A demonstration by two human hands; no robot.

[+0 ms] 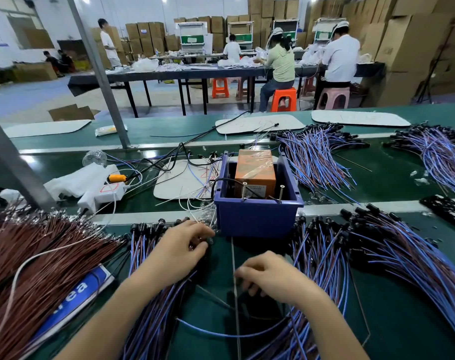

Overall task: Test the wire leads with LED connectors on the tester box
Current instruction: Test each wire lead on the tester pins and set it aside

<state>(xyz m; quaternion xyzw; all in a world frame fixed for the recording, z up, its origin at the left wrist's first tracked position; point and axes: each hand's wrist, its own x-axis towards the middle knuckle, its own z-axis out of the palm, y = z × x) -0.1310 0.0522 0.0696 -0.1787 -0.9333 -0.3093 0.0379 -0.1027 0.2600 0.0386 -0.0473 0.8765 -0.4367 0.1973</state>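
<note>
Tangles worry me: left hand pinches among the wire leads mid-frame, just left of the tester box; right hand curls over something I cannot tell. Neighbouring leads could drag along.

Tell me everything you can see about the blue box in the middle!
The blue box is a dark blue plastic bin, open on top, standing upright on the green belt. Inside sits an orange block wrapped in shiny clear film. Two screws stick up at its front rim, and a black cable drops in on its left side. The left hand is close to its lower left corner.
</note>
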